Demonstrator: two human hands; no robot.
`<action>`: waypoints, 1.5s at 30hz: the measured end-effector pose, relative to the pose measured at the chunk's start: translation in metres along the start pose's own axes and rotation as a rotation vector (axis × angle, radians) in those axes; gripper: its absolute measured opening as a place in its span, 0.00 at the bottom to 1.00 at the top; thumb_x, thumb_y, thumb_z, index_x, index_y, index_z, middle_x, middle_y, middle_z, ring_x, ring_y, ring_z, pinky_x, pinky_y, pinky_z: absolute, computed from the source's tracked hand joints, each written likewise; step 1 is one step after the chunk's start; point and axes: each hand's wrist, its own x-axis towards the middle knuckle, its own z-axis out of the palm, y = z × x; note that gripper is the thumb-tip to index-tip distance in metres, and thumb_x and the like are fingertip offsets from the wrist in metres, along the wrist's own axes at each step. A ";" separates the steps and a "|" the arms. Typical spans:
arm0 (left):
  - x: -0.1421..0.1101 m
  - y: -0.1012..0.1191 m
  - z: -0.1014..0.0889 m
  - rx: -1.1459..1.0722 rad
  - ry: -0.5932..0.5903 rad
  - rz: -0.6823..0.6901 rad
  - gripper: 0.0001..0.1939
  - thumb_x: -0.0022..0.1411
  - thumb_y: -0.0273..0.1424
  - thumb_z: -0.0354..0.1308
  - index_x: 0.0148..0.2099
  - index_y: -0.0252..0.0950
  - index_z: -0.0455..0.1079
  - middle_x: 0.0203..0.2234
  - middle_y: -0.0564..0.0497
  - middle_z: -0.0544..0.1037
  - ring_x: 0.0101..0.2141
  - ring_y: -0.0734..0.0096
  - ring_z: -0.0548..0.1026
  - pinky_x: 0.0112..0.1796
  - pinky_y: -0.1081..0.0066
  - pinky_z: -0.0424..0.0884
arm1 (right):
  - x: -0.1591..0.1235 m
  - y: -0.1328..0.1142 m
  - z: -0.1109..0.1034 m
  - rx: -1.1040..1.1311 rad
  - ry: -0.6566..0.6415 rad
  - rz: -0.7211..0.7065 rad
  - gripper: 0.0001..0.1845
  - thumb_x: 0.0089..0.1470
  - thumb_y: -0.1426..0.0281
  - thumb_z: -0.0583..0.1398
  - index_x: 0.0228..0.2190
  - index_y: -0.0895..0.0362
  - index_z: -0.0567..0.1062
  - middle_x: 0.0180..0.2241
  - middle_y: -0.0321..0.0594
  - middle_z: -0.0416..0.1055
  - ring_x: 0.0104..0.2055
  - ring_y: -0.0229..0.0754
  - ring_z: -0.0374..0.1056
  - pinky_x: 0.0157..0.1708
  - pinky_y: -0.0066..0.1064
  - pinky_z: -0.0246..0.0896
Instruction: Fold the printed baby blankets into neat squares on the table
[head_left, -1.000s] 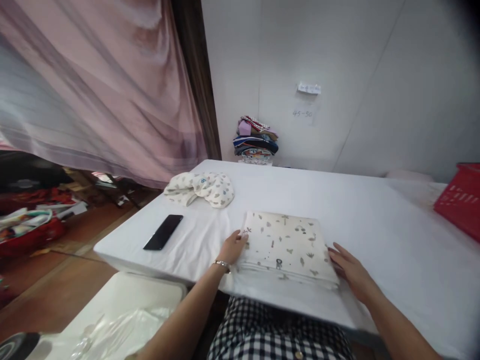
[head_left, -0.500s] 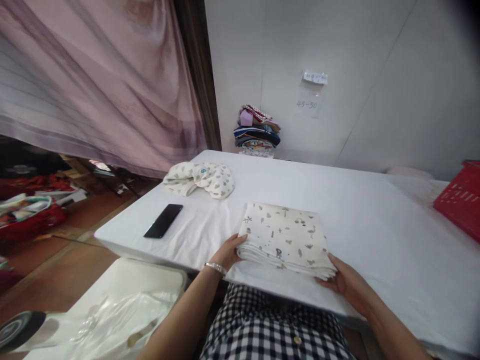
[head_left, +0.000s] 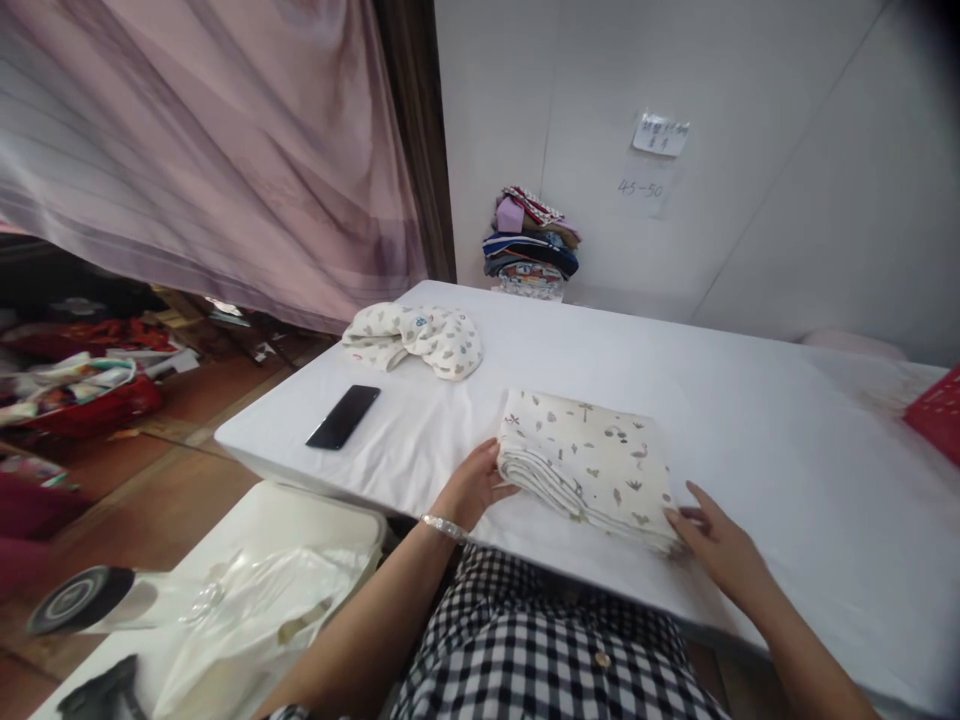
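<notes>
Cloth (head_left: 592,465), folded — underside hidden, wall sign (head_left: 660,136) blurred

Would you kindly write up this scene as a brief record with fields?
Left hand: at the left edge of the folded printed cloth
Right hand: at that cloth's near right corner, grip unclear
Surface: white table
Left of cloth: black smartphone, lying flat
Beyond phone: bunched printed fabric
Far right: red basket, cut off by the frame
</notes>
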 end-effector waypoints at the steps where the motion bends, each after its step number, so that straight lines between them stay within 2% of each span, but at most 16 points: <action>1: -0.003 -0.002 0.000 -0.012 0.013 0.032 0.27 0.50 0.33 0.62 0.52 0.36 0.62 0.37 0.46 0.75 0.36 0.65 0.74 0.40 0.62 0.71 | 0.000 -0.004 0.000 -0.087 0.054 -0.098 0.36 0.41 0.58 0.64 0.53 0.52 0.66 0.42 0.44 0.72 0.38 0.49 0.69 0.39 0.42 0.66; 2: -0.006 -0.004 0.000 -0.018 0.030 0.060 0.30 0.46 0.28 0.64 0.53 0.37 0.61 0.37 0.47 0.75 0.36 0.65 0.74 0.41 0.62 0.71 | 0.000 -0.010 0.002 -0.115 0.077 -0.188 0.32 0.43 0.58 0.62 0.51 0.52 0.68 0.44 0.44 0.71 0.38 0.49 0.68 0.41 0.41 0.65; 4: -0.009 -0.011 0.000 0.008 0.058 0.109 0.35 0.41 0.23 0.65 0.54 0.36 0.60 0.35 0.48 0.74 0.36 0.65 0.73 0.40 0.63 0.70 | -0.004 -0.028 0.014 -0.041 0.022 -0.317 0.26 0.45 0.58 0.60 0.47 0.53 0.70 0.43 0.43 0.71 0.39 0.47 0.68 0.40 0.39 0.65; 8: -0.007 -0.025 0.002 0.147 0.101 0.235 0.36 0.40 0.26 0.65 0.54 0.34 0.59 0.32 0.50 0.74 0.34 0.68 0.72 0.36 0.67 0.70 | -0.017 -0.081 0.060 0.093 -0.251 -0.522 0.18 0.49 0.60 0.58 0.42 0.53 0.74 0.41 0.42 0.72 0.41 0.45 0.68 0.38 0.34 0.66; 10: -0.005 -0.031 0.002 0.215 0.103 0.317 0.36 0.41 0.27 0.65 0.54 0.35 0.59 0.32 0.50 0.74 0.33 0.69 0.72 0.36 0.68 0.69 | -0.021 -0.105 0.086 0.034 -0.351 -0.704 0.18 0.51 0.61 0.57 0.43 0.52 0.73 0.46 0.41 0.69 0.45 0.45 0.66 0.42 0.37 0.65; 14: -0.002 -0.039 -0.001 0.364 0.125 0.448 0.34 0.43 0.25 0.63 0.54 0.37 0.60 0.34 0.52 0.73 0.33 0.73 0.72 0.35 0.72 0.69 | -0.016 -0.129 0.125 -0.125 -0.388 -0.978 0.22 0.50 0.66 0.58 0.48 0.53 0.70 0.50 0.42 0.66 0.52 0.46 0.60 0.52 0.40 0.56; 17: 0.003 -0.045 -0.008 0.431 0.183 0.444 0.28 0.45 0.24 0.58 0.52 0.36 0.61 0.33 0.52 0.72 0.30 0.75 0.71 0.30 0.74 0.69 | -0.007 -0.129 0.138 -0.144 -0.447 -0.963 0.18 0.51 0.70 0.55 0.44 0.54 0.73 0.45 0.40 0.70 0.46 0.43 0.65 0.49 0.37 0.58; 19: 0.007 -0.049 -0.015 0.468 0.201 0.417 0.24 0.46 0.25 0.55 0.49 0.35 0.62 0.32 0.52 0.71 0.29 0.75 0.70 0.28 0.74 0.70 | -0.001 -0.124 0.141 -0.083 -0.460 -0.851 0.16 0.51 0.70 0.54 0.42 0.54 0.74 0.41 0.39 0.73 0.41 0.41 0.67 0.44 0.34 0.61; 22: 0.010 -0.056 -0.024 0.553 0.228 0.406 0.22 0.49 0.26 0.52 0.49 0.35 0.62 0.33 0.52 0.70 0.28 0.76 0.70 0.28 0.73 0.71 | 0.002 -0.119 0.142 0.017 -0.421 -0.654 0.15 0.51 0.66 0.56 0.40 0.55 0.75 0.38 0.38 0.74 0.38 0.42 0.68 0.39 0.32 0.63; 25: 0.004 -0.058 -0.027 0.784 0.263 0.466 0.23 0.54 0.28 0.49 0.54 0.38 0.60 0.34 0.51 0.71 0.27 0.76 0.70 0.30 0.71 0.71 | -0.001 -0.117 0.141 0.044 -0.377 -0.618 0.15 0.51 0.64 0.56 0.40 0.55 0.75 0.38 0.37 0.74 0.36 0.41 0.68 0.37 0.31 0.62; 27: -0.002 -0.055 -0.025 1.033 0.290 0.563 0.24 0.56 0.28 0.49 0.56 0.39 0.59 0.40 0.49 0.71 0.30 0.72 0.71 0.34 0.68 0.71 | -0.005 -0.119 0.141 0.037 -0.354 -0.661 0.15 0.51 0.64 0.56 0.40 0.55 0.75 0.37 0.37 0.74 0.34 0.40 0.68 0.35 0.30 0.62; 30: -0.009 -0.049 -0.022 1.348 0.360 0.679 0.26 0.54 0.26 0.50 0.56 0.38 0.57 0.50 0.44 0.64 0.39 0.64 0.71 0.36 0.66 0.70 | -0.008 -0.120 0.142 0.010 -0.326 -0.754 0.15 0.52 0.66 0.55 0.40 0.54 0.74 0.38 0.37 0.74 0.34 0.39 0.68 0.36 0.30 0.62; 33: -0.011 -0.047 -0.023 1.486 0.408 0.687 0.21 0.53 0.24 0.50 0.51 0.37 0.59 0.49 0.45 0.63 0.40 0.64 0.71 0.31 0.68 0.70 | -0.009 -0.118 0.145 -0.022 -0.301 -0.850 0.14 0.53 0.68 0.55 0.41 0.54 0.73 0.40 0.38 0.73 0.39 0.40 0.68 0.40 0.31 0.62; 36: -0.010 -0.049 -0.028 1.515 0.375 0.719 0.15 0.54 0.23 0.48 0.45 0.38 0.61 0.43 0.48 0.66 0.36 0.68 0.71 0.31 0.70 0.69 | -0.011 -0.114 0.149 -0.090 -0.245 -0.966 0.15 0.54 0.70 0.53 0.44 0.54 0.71 0.42 0.40 0.71 0.43 0.41 0.66 0.45 0.34 0.61; 41: -0.007 -0.053 -0.034 1.348 0.372 0.811 0.14 0.51 0.19 0.47 0.41 0.37 0.60 0.37 0.50 0.66 0.33 0.71 0.69 0.35 0.69 0.68 | -0.023 -0.108 0.157 -0.325 -0.223 -1.230 0.17 0.55 0.76 0.51 0.45 0.57 0.71 0.44 0.45 0.69 0.46 0.44 0.63 0.45 0.36 0.61; 45: -0.005 -0.057 -0.039 1.226 0.359 0.860 0.13 0.50 0.18 0.48 0.39 0.37 0.59 0.35 0.52 0.65 0.31 0.74 0.67 0.35 0.70 0.69 | -0.028 -0.106 0.162 -0.408 -0.227 -1.275 0.16 0.55 0.77 0.51 0.43 0.57 0.71 0.42 0.45 0.69 0.44 0.44 0.63 0.43 0.37 0.62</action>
